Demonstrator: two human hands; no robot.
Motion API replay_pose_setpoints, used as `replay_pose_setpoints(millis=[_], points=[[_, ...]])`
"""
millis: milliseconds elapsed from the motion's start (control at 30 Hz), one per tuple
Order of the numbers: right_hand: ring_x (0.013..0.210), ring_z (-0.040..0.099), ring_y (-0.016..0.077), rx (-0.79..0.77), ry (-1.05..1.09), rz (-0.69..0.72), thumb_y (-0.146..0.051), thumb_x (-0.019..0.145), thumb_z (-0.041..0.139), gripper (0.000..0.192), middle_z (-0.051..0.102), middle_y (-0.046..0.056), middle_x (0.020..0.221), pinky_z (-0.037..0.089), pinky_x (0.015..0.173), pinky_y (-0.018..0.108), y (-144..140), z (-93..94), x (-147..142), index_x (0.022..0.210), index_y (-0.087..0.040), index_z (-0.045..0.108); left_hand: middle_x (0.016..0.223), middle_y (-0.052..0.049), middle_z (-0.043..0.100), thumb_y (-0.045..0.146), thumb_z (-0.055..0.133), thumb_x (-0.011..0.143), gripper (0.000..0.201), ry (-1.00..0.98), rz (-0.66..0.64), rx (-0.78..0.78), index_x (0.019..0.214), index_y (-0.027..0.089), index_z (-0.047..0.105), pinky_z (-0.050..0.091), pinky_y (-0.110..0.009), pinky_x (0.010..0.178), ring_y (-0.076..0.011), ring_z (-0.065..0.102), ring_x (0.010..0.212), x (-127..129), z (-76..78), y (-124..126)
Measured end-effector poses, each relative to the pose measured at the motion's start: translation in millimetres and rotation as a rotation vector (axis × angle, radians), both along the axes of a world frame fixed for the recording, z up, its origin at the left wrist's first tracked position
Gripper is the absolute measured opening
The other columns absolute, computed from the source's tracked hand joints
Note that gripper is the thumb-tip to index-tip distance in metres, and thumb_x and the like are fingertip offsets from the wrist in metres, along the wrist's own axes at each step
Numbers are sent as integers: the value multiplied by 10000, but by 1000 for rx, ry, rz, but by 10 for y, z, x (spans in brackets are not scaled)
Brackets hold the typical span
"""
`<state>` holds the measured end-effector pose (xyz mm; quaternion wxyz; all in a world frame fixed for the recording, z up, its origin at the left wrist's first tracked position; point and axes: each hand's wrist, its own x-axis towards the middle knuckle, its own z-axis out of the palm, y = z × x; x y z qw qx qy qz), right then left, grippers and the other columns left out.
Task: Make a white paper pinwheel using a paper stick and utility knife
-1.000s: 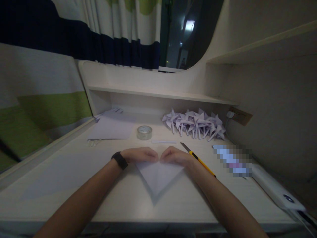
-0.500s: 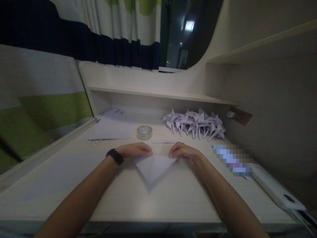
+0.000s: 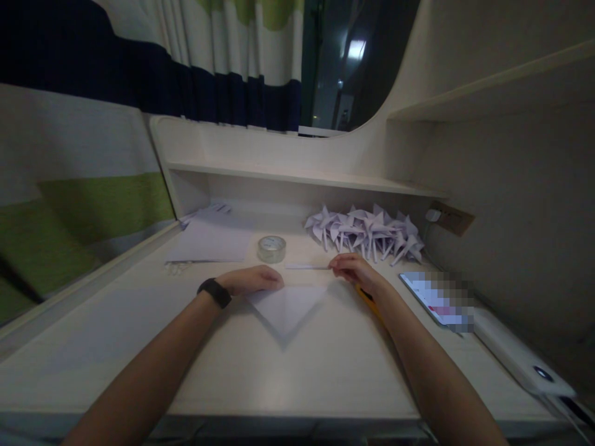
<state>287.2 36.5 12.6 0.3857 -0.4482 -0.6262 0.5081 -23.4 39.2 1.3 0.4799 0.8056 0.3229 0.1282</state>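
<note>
Centrally in the head view, curled fingers of the left hand (image 3: 251, 280) touch the top edge of a white folded paper triangle (image 3: 287, 308), its point facing the viewer, on the worktop (image 3: 297, 384). Fingers of the right hand (image 3: 356, 271) nearly meet at a thin white stick's (image 3: 304, 267) end. Whether either grips is unclear. The right arm partly hides a yellow cutter (image 3: 370, 302).
</note>
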Motion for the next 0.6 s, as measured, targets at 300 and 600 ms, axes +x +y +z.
replay_pose_setpoints(millis=[300, 600], points=[[541, 403, 93, 90, -410, 455, -449, 721, 690, 333, 509, -32, 537, 274, 522, 232, -233, -32, -498, 654, -122, 681, 664, 10, 520, 447, 536, 877, 325, 12, -148, 76, 753, 157, 617, 348, -239, 593, -132, 456, 635, 165, -41, -56], [530, 466, 98, -125, -188, 317, -383, 593, 783, 279, 581, -20, 549, 323, 533, 228, -143, -5, -223, 623, -122, 687, 658, 12, 489, 476, 552, 870, 356, -37, -106, 7, 746, 148, 615, 320, -226, 545, -116, 427, 605, 127, 49, -94]])
